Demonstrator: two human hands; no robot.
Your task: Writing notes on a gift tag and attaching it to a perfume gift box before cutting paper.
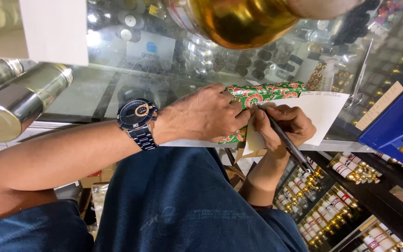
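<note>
— Down at the bottom of the frame, what lies nearest the camera?

— The person's dark blue shirt point(178, 205), and just above it the left forearm with a dark-faced metal-link wristwatch point(137, 121) left of centre.

— And the hands?

— The left hand point(201, 114), in the middle of the frame, lies flat with its fingers pressed down on a green and red patterned paper-wrapped packet point(267, 92), pinning it to the glass counter top point(94, 88). The right hand point(283, 123), just right of centre, has its fingers closed around a slim black pen point(285, 140), whose tip touches a white sheet of card point(325, 109) lying right of centre, half tucked under the packet.

— How would that card handle?

— Light and thin, by the look of it, easy to crease and likely to slide on smooth glass, hence the steadying hand. It would best be taken by its free edge towards the right.

— What is farther off?

— Small dark bottles point(253, 65) under the glass, a golden rounded vessel point(239, 18) at the top edge, metal cylinders point(19, 100) at the left and a blue box point(397, 119) at the right.

— Anything unclear?

— The pen's tip is masked by the fingers, so the marks being made cannot be read. The vessel is cut off by the frame, and the packet's contents are hidden.
</note>
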